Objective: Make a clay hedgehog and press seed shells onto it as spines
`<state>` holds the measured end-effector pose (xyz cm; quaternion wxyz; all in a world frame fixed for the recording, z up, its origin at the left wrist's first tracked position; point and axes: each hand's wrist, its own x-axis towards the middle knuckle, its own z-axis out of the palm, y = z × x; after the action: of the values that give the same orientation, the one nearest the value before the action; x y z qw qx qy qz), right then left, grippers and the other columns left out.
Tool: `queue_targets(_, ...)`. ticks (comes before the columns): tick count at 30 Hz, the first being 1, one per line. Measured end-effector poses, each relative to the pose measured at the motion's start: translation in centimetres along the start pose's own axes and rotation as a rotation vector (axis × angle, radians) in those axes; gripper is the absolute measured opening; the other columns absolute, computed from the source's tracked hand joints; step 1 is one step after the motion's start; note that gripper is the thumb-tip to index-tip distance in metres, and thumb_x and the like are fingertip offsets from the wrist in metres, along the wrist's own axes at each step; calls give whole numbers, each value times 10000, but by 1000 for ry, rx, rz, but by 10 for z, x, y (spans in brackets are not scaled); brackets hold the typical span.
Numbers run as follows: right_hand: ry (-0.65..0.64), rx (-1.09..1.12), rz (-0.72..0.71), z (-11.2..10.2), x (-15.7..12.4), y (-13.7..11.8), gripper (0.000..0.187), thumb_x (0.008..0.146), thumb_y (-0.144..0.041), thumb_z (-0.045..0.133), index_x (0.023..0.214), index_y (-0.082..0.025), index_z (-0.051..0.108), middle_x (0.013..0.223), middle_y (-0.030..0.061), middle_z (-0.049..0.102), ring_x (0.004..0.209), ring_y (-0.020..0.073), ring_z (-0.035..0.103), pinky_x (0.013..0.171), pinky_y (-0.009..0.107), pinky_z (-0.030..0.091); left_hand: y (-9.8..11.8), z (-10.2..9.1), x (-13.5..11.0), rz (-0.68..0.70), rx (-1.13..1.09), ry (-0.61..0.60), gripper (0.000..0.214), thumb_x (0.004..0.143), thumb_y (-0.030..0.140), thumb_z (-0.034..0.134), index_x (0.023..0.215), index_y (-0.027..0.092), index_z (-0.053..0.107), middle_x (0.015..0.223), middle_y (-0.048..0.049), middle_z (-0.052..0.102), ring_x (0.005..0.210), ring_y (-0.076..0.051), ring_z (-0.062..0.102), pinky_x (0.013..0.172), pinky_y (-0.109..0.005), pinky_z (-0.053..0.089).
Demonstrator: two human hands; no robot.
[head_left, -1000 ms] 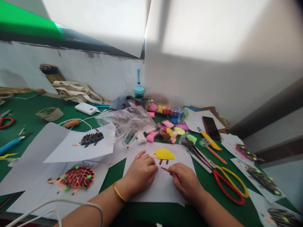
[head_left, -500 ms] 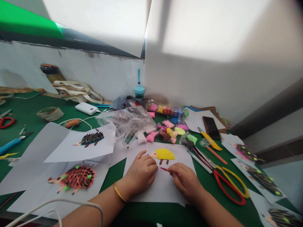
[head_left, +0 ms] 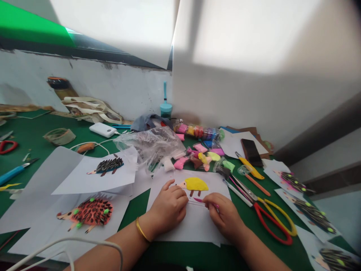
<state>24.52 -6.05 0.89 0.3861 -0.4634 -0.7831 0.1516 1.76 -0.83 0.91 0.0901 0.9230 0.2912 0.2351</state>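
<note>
Smooth yellow clay dome [head_left: 195, 184] on matte white paper [head_left: 197, 226]. Right hand [head_left: 227, 218] pinches thin pink stick [head_left: 200, 200] just below it. Left hand [head_left: 169, 207] curled on paper at stick's tip, grip unclear.

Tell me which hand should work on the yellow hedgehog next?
Probably the right hand: it pinches the pink tool, tip just below the yellow hedgehog. The left hand just rests on the paper.

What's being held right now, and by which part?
The right hand pinches a thin pink stick toward its rear end; the front end reaches the left hand.
</note>
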Motion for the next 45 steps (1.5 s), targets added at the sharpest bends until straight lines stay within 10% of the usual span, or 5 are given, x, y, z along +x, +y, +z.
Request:
queue_targets(20, -78, 57, 44, 3, -1, 0, 217, 899, -118, 413, 965, -215, 595, 814, 30, 644, 752, 163, 610, 696, 288, 504, -1, 3, 0, -13, 17, -5, 162, 831, 153, 553, 937, 230, 649, 944, -4, 680, 935, -170, 613, 1148, -467, 228)
queue_targets(35, 131, 108, 279, -5, -4, 14, 212, 931, -232, 416, 881, -204, 620, 716, 11, 622, 652, 160, 600, 599, 268, 477, 9, 4, 1, 92, 24, -16, 151, 856, 208, 557, 983, 220, 639, 1007, -26, 685, 1023, -197, 584, 1140, -460, 247)
queue_targets(45, 128, -2, 170, -6, -2, 5, 173, 899, -181, 451, 871, -205, 620, 740, 14, 636, 695, 159, 613, 654, 277, 486, 15, 12, 0, 159, 55, -86, 295, 854, 397, 600, 1077, 205, 621, 1088, -52, 683, 1043, -230, 582, 1127, -459, 259)
